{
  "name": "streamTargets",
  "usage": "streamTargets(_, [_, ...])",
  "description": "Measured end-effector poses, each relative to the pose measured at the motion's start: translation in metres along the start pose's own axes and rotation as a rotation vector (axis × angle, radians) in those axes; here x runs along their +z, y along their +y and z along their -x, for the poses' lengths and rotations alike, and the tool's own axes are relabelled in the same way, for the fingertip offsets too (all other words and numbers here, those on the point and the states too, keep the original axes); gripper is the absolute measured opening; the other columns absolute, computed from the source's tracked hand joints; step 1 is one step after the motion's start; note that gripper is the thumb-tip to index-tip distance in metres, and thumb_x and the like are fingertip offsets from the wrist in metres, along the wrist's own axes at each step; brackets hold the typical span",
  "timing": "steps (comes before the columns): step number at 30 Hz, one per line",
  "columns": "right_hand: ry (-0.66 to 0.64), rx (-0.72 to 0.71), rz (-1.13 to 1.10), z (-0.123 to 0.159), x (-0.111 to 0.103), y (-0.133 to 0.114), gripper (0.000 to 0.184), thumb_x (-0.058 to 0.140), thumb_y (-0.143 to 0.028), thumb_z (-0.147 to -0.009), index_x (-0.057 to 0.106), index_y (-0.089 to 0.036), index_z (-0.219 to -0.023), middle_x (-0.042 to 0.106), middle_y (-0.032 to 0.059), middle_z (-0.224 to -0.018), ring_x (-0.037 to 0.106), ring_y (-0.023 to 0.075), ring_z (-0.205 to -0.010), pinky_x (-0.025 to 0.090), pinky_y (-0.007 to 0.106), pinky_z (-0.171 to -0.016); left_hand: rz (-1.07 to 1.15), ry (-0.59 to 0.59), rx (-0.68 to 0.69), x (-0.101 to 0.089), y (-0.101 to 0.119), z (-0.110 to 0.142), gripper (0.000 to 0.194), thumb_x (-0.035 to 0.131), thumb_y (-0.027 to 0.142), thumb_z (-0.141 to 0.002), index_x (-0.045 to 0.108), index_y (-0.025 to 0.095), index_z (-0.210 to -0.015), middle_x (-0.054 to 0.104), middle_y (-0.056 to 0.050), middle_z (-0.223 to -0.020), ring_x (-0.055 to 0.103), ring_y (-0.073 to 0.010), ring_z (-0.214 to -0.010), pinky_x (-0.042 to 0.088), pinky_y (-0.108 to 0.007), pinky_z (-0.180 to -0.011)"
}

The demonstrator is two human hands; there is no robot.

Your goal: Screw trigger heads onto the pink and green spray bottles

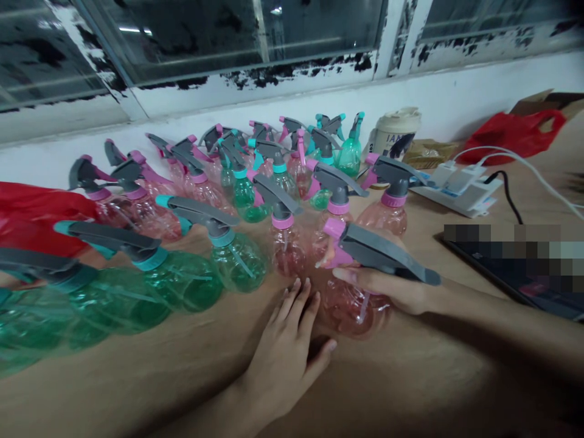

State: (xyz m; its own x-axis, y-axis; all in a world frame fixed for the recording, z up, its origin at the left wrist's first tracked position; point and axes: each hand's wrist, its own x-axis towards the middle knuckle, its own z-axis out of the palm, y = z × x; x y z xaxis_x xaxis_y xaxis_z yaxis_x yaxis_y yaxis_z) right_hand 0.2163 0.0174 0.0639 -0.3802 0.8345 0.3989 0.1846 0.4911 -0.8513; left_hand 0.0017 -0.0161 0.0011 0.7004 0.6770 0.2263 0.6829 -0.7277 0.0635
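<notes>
My right hand (387,283) is wrapped round the neck of a pink spray bottle (353,310) with a grey and pink trigger head. The bottle stands upright at the table's near right. Beside it, my left hand (289,337) lies on the table with its fingers stretched forward, holding nothing. Just beyond those fingertips stands another pink spray bottle (287,249). A green spray bottle (239,261) with a turquoise collar is to the left of it.
Several green bottles (182,286) line the left side, and more pink bottles (205,194) crowd behind. A red plastic bag (36,213) lies far left, another red bag (511,137) at back right. A white cup (396,134), a power strip (474,191) with cables and a dark-screened device (479,255) are right.
</notes>
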Motion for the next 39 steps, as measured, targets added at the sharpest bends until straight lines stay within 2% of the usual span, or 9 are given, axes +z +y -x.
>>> streamTargets(6, [0.015, -0.053, 0.124, -0.009, -0.002, -0.018, 0.013, 0.056, -0.03, -0.084, 0.057, -0.022, -0.075, 0.058, 0.0001, -0.075, 0.056, 0.0154, -0.071, 0.047, 0.03, -0.067, -0.025, 0.014, 0.012, 0.001, -0.001, 0.0, 0.059, 0.049, 0.044, -0.09, 0.039, 0.007, -0.135, 0.034, -0.017, -0.144, 0.029, -0.032, -0.132, 0.036, -0.048, -0.102])
streamTargets(9, [0.045, -0.1, 0.086, -0.01, 0.0, -0.017, 0.009, 0.058, -0.031, -0.083, 0.059, -0.023, -0.086, 0.058, -0.0006, -0.081, 0.055, 0.0135, -0.071, 0.046, 0.028, -0.066, -0.022, 0.023, 0.012, 0.001, -0.001, 0.0, 0.059, 0.048, 0.044, -0.09, 0.039, 0.007, -0.134, 0.035, -0.017, -0.143, 0.029, -0.0318, -0.132, 0.036, -0.048, -0.102])
streamTargets(12, [0.055, -0.123, 0.088, -0.01, 0.001, -0.014, 0.022, 0.062, -0.032, -0.08, 0.059, -0.023, -0.1, 0.057, -0.0017, -0.08, 0.049, 0.0103, -0.061, 0.043, 0.025, -0.058, -0.016, 0.029, 0.01, 0.002, -0.001, 0.0, 0.057, 0.047, 0.044, -0.09, 0.041, 0.007, -0.133, 0.038, -0.017, -0.141, 0.032, -0.0318, -0.131, 0.036, -0.048, -0.101])
streamTargets(17, [0.027, -0.044, 0.108, -0.007, -0.001, -0.012, 0.033, 0.069, -0.042, -0.072, 0.06, -0.02, -0.094, 0.046, -0.0055, -0.063, 0.036, 0.0088, -0.05, 0.032, 0.024, -0.043, -0.018, 0.03, 0.007, 0.001, -0.001, 0.0, 0.055, 0.048, 0.044, -0.09, 0.044, 0.006, -0.13, 0.043, -0.018, -0.137, 0.033, -0.0332, -0.13, 0.038, -0.049, -0.1])
streamTargets(22, [0.009, -0.063, 0.169, 0.0, -0.006, -0.011, 0.061, 0.072, -0.048, -0.065, 0.053, -0.025, -0.119, 0.059, -0.0029, -0.077, 0.054, 0.0152, -0.063, 0.045, 0.027, -0.055, -0.016, 0.025, 0.009, 0.001, -0.001, -0.001, 0.057, 0.048, 0.043, -0.09, 0.041, 0.006, -0.133, 0.034, -0.019, -0.143, 0.028, -0.0325, -0.133, 0.035, -0.048, -0.102])
streamTargets(26, [0.051, -0.136, 0.201, 0.008, -0.008, -0.012, 0.074, 0.077, -0.045, -0.06, 0.047, -0.027, -0.125, 0.062, 0.0019, -0.109, 0.06, 0.022, -0.095, 0.049, 0.034, -0.082, -0.01, 0.032, 0.003, 0.004, -0.003, -0.001, 0.058, 0.045, 0.045, -0.091, 0.04, 0.006, -0.133, 0.036, -0.018, -0.142, 0.031, -0.032, -0.131, 0.036, -0.048, -0.102])
streamTargets(29, [0.107, -0.105, 0.265, 0.016, -0.007, -0.015, 0.069, 0.078, -0.043, -0.061, 0.049, -0.024, -0.121, 0.061, 0.0036, -0.112, 0.059, 0.023, -0.099, 0.049, 0.036, -0.085, -0.02, 0.029, 0.003, 0.005, -0.003, -0.001, 0.059, 0.044, 0.046, -0.091, 0.041, 0.005, -0.133, 0.037, -0.019, -0.142, 0.032, -0.0321, -0.131, 0.036, -0.048, -0.102])
streamTargets(34, [0.223, 0.039, 0.393, 0.034, -0.005, -0.023, 0.034, 0.07, -0.038, -0.072, 0.059, -0.021, -0.099, 0.067, 0.0033, -0.097, 0.062, 0.0221, -0.09, 0.049, 0.037, -0.082, -0.02, 0.022, 0.013, 0.002, -0.003, -0.001, 0.056, 0.042, 0.046, -0.092, 0.042, 0.006, -0.132, 0.036, -0.017, -0.142, 0.029, -0.0302, -0.132, 0.033, -0.047, -0.104])
streamTargets(39, [0.277, 0.125, 0.45, 0.056, -0.026, -0.03, 0.028, 0.07, -0.038, -0.071, 0.062, -0.023, -0.093, 0.069, 0.0033, -0.092, 0.062, 0.0253, -0.096, 0.047, 0.039, -0.087, -0.018, 0.027, 0.007, 0.0, -0.002, -0.001, 0.055, 0.043, 0.045, -0.092, 0.042, 0.009, -0.133, 0.035, -0.016, -0.143, 0.028, -0.0295, -0.133, 0.033, -0.047, -0.104])
